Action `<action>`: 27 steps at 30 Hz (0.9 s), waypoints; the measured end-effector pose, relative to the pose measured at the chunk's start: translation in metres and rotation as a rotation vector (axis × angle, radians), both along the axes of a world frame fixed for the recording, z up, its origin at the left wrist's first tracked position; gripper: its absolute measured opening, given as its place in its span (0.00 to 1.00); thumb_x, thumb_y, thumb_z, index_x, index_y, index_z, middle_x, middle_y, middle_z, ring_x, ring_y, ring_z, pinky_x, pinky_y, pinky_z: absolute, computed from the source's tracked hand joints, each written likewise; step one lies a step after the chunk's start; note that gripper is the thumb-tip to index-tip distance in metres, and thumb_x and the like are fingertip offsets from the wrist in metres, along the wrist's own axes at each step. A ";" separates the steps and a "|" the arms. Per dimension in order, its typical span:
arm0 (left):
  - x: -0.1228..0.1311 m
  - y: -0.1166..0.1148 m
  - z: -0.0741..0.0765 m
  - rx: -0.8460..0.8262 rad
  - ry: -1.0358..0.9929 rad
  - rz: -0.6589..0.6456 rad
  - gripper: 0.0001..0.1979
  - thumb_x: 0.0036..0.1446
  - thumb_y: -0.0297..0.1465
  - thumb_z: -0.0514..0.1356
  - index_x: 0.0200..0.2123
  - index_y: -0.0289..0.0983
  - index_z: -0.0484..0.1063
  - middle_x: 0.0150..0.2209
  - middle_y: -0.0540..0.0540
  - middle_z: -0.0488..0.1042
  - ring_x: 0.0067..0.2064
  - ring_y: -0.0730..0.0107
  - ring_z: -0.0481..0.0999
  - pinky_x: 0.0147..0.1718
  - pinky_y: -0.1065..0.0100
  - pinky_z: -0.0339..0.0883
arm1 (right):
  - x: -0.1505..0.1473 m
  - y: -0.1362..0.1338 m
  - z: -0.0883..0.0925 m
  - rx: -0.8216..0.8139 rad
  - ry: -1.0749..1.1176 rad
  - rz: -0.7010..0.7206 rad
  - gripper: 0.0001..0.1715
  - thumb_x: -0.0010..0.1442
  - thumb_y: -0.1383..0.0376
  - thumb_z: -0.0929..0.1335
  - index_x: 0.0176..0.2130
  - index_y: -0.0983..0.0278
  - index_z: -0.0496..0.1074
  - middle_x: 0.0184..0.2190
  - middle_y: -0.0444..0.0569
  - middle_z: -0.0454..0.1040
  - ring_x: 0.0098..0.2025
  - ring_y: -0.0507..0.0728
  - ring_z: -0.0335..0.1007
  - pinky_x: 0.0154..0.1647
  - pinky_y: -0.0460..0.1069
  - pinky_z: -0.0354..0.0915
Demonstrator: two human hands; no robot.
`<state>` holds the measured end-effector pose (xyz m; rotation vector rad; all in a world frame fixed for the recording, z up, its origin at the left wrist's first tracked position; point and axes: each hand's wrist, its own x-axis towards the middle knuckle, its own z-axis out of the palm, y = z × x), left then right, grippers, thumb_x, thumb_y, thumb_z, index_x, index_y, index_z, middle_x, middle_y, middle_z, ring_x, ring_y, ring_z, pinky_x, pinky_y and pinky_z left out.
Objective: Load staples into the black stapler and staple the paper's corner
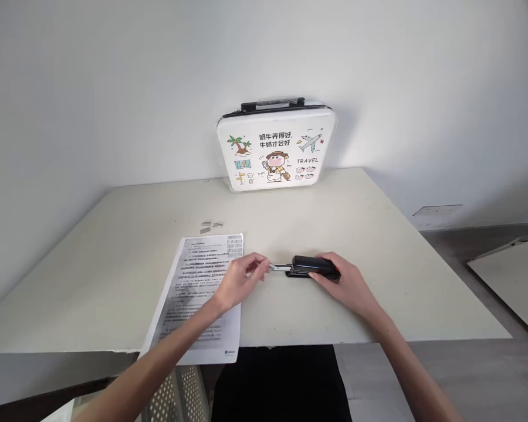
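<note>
A black stapler lies on its side lengthwise on the table, its front pointing left. My right hand is wrapped round its rear end, thumb on the near side. From the stapler's front sticks out a silver metal tray. My left hand pinches at the outer end of this tray, thumb and forefinger together; the fingertips hide that end. Beneath my left hand and forearm lies a printed sheet of paper, its lower edge hanging over the table's front edge. Several small staple strips lie just beyond the paper.
A white case with cartoon prints and a black handle stands at the back of the pale table, leaning towards the wall. A perforated grey panel is below the front edge. Another light surface is at the right.
</note>
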<state>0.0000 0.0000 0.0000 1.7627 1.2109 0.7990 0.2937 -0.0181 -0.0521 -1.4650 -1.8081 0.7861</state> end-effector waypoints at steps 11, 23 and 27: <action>0.003 0.004 -0.006 -0.135 -0.185 0.043 0.17 0.67 0.47 0.63 0.40 0.38 0.76 0.30 0.50 0.78 0.29 0.71 0.77 0.38 0.65 0.76 | 0.000 0.000 0.003 0.011 -0.011 0.004 0.16 0.67 0.49 0.69 0.48 0.55 0.72 0.47 0.50 0.80 0.46 0.63 0.77 0.44 0.56 0.72; 0.000 0.004 -0.015 0.188 0.085 -0.037 0.11 0.71 0.40 0.61 0.49 0.41 0.75 0.34 0.51 0.82 0.31 0.71 0.81 0.37 0.67 0.77 | 0.000 0.000 0.004 0.017 -0.009 0.005 0.16 0.68 0.50 0.69 0.49 0.56 0.72 0.46 0.50 0.80 0.45 0.62 0.76 0.44 0.55 0.72; 0.004 0.006 -0.016 0.346 0.241 -0.097 0.08 0.73 0.38 0.59 0.50 0.43 0.73 0.37 0.52 0.82 0.31 0.72 0.80 0.35 0.69 0.75 | 0.000 0.000 0.004 0.007 -0.010 0.001 0.16 0.68 0.50 0.70 0.50 0.55 0.72 0.47 0.50 0.80 0.46 0.62 0.76 0.42 0.55 0.72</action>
